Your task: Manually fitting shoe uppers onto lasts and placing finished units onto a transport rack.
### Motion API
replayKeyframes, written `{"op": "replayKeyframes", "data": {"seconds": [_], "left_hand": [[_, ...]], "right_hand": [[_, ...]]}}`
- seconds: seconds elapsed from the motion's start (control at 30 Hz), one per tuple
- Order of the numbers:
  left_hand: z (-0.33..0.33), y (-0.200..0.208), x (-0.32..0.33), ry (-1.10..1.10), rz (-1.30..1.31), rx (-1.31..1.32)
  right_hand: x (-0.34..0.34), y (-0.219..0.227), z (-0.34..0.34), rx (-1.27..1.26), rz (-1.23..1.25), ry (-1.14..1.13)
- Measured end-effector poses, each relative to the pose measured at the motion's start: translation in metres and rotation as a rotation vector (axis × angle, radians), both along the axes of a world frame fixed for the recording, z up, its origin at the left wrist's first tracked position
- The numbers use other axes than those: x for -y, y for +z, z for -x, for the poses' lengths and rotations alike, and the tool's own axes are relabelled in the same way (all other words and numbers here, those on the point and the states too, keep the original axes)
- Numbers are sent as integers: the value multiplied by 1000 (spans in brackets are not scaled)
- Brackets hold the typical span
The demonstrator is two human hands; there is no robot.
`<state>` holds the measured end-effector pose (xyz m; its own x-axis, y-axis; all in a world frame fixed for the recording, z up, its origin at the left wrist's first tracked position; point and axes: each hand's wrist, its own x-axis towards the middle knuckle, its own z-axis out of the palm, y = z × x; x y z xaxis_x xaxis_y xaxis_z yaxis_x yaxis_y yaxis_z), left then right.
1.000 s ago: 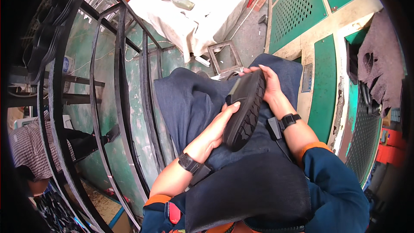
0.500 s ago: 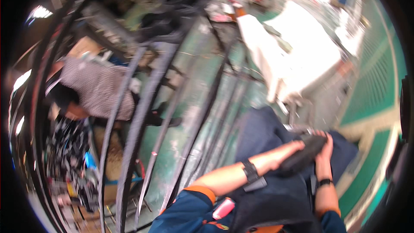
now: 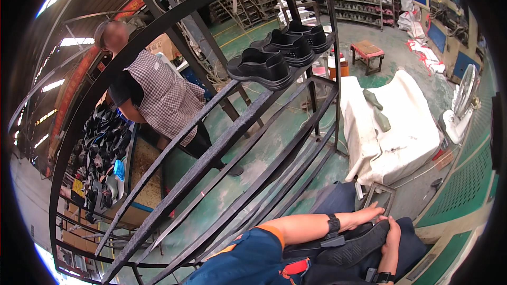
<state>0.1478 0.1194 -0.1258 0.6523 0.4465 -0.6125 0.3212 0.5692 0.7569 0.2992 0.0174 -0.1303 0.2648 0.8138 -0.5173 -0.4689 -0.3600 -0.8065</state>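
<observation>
A black shoe (image 3: 351, 249) lies across my lap with its ribbed sole facing up. My right hand (image 3: 392, 238) wraps round one end of it from the right side. My left hand (image 3: 365, 217) reaches over the shoe's upper edge, its fingers bent together at that same end; its grip is partly hidden. Dark trousers and an apron lie beneath both hands. To the left stands a black metal rack (image 3: 185, 192) with slanted bars, and several black shoes (image 3: 261, 68) sit in a row on its upper bars.
A person in a checked apron (image 3: 158, 89) stands beyond the rack, beside a heap of dark shoes (image 3: 103, 153). A white-draped block (image 3: 391, 126) is ahead on the right, with a red-topped stool (image 3: 367, 51) behind. A green perforated machine panel (image 3: 465, 184) borders my right side.
My view has swung up and steadied, bringing the row of shoes on the rack into sight. Both hands sit lower, and the shoe now lies sole up. The other person stands more upright.
</observation>
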Motion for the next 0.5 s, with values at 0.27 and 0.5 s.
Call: {"op": "replayKeyframes", "data": {"seconds": [0.27,0.5], "left_hand": [[-20,-37,4,-57,158,213],[-46,-42,10,163,242,380]], "right_hand": [[-12,9,4,94,-161,-39],[-3,-17,4,135,-258,-9]]}}
